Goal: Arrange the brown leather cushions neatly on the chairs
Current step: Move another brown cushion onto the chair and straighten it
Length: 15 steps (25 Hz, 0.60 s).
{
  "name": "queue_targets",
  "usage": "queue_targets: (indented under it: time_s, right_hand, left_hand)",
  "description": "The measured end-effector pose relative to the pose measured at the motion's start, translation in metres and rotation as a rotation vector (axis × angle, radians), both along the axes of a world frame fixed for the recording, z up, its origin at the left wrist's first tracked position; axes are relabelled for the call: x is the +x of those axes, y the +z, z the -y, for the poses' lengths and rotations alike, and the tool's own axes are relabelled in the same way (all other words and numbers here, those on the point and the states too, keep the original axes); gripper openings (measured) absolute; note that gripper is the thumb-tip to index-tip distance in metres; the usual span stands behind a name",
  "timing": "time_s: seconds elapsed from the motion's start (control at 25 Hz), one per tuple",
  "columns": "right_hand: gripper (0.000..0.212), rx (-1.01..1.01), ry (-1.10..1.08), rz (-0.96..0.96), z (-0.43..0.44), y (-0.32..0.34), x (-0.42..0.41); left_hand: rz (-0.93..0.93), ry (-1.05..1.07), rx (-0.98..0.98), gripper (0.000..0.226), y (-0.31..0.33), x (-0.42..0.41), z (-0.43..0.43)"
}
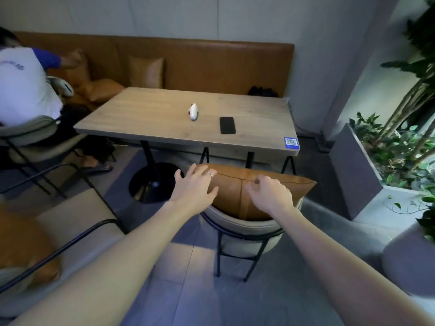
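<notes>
A brown leather cushion [237, 194] stands upright in a grey chair [247, 234] with a black frame, leaning on its backrest. My left hand [195, 187] lies flat on the cushion's left top corner, fingers spread, a ring on one finger. My right hand [270, 194] hovers over the cushion's middle with fingers loosely curled, holding nothing. A second brown cushion [26, 248] lies on the grey chair [77, 222] at lower left. More brown cushions [146, 71] rest on the brown bench [211, 64] behind the table.
A wooden table [164, 114] stands just beyond the chair, with a black phone [227, 125] and a white controller [193, 111] on it. A person in a white shirt [23, 85] bends over at far left. A planter with green plants [388, 149] fills the right side.
</notes>
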State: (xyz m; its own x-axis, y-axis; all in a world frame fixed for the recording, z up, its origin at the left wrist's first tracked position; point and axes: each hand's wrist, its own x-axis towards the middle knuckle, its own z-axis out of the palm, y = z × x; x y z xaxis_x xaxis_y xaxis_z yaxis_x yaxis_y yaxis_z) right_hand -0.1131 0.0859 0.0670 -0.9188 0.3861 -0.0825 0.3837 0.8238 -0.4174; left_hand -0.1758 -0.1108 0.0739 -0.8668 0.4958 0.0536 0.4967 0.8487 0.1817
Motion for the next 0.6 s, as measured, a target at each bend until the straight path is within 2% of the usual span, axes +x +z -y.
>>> queue_targets:
  time_s: [0.16, 0.32, 0.6]
  right_hand:
    - [0.051, 0.083, 0.138, -0.168, 0.112, 0.058, 0.009]
    - [0.057, 0.136, 0.253, -0.247, 0.229, 0.107, 0.012]
    - [0.056, 0.011, 0.459, -0.334, 0.449, 0.173, 0.017]
  left_hand:
    - [-0.081, 0.115, 0.046, 0.052, 0.060, 0.024, 0.108]
    - [-0.196, 0.223, 0.095, 0.052, 0.106, 0.047, 0.229]
    - [-0.255, 0.473, 0.113, 0.050, 0.153, 0.098, 0.452]
